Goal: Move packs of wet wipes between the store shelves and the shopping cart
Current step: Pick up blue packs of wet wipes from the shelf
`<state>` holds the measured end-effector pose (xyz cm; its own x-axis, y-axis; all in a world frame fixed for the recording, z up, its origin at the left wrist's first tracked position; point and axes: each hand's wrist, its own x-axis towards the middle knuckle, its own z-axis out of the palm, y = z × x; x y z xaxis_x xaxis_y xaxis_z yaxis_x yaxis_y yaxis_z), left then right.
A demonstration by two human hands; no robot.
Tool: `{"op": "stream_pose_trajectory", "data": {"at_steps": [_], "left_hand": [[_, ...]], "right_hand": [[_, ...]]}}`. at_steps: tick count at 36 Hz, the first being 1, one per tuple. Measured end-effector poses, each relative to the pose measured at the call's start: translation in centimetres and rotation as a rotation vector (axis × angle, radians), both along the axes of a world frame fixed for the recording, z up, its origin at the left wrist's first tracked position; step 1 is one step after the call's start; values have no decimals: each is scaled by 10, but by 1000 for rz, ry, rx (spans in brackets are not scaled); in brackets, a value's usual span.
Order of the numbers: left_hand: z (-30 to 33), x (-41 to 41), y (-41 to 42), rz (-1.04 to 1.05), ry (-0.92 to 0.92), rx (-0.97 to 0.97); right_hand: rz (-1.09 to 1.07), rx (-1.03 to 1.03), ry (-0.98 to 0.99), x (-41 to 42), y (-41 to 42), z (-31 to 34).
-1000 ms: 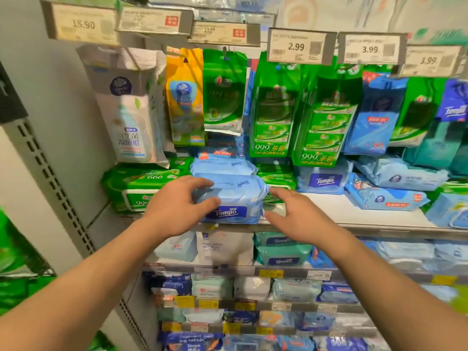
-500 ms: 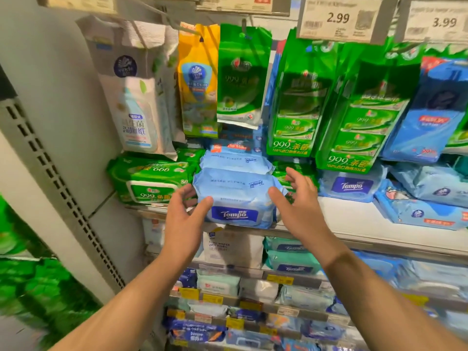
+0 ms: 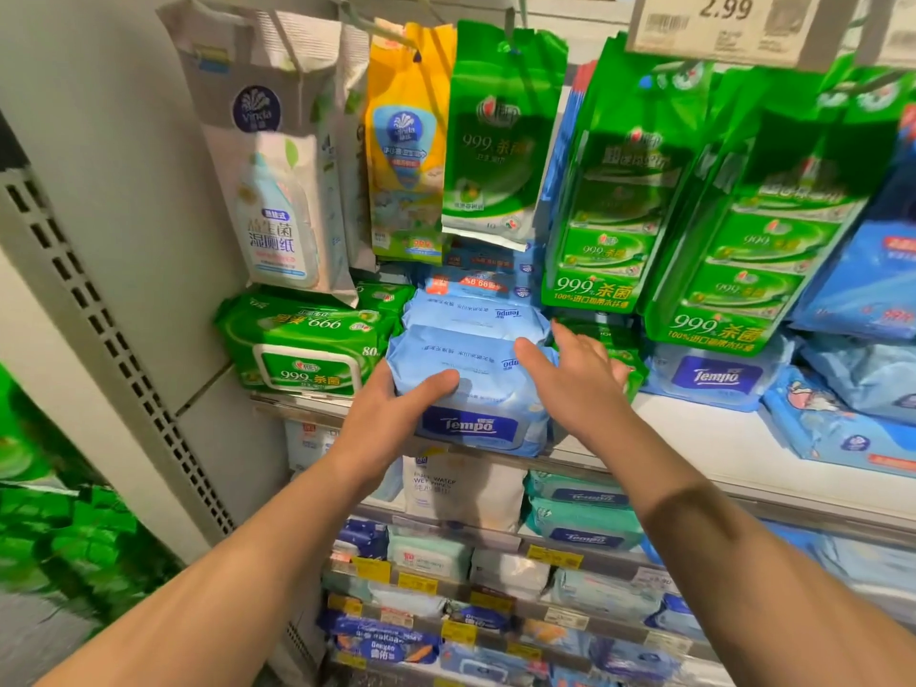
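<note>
You've got a light blue soft-plastic Tempo wipes pack w/ a faintly crinkled film and low sheen; its dark blue label looks smoother, glossier. The green 999 flat pack w/ a rigid plastic flip lid next to it is shiny film, lid smooth. The green hanging foil-like pouches are very glossy, reflecting light. The white-and-grey hanging pack looks matt, almost papery. The white shelf deck is smooth painted metal, semi-matt; the grey perforated upright is matt metal. The 2.99 price tag is paper behind a clear plastic holder.
</note>
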<state>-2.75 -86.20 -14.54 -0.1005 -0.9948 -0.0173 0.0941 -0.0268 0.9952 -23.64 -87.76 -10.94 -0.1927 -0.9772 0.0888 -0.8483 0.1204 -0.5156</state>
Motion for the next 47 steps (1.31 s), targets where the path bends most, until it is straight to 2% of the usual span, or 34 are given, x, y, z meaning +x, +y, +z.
{"op": "stream_pose_trajectory", "data": {"at_steps": [12, 16, 18, 23, 27, 32, 41, 47], "left_hand": [[3, -16, -6, 35, 210, 94], [3, -17, -9, 45, 227, 72], [2, -17, -11, 58, 246, 94], [3, -19, -12, 67, 231, 130], [4, -17, -11, 54, 212, 120], [6, -16, -9, 28, 185, 114], [3, -17, -17, 22, 242, 123], [10, -22, -20, 42, 287, 222]], "right_hand": [[-11, -101, -200, -9, -6, -10], [-83, -376, -387, -8, 7, -18], [-125, -428, -480, -7, 19, -26], [-187, -278, -560, -1, 35, -50], [-118, -236, -675, 6, 37, -41], [-75, -87, -861, 14, 32, -38], [-46, -73, -1102, 7, 9, -71], [-96, -142, -1079, 12, 10, -57]]}}
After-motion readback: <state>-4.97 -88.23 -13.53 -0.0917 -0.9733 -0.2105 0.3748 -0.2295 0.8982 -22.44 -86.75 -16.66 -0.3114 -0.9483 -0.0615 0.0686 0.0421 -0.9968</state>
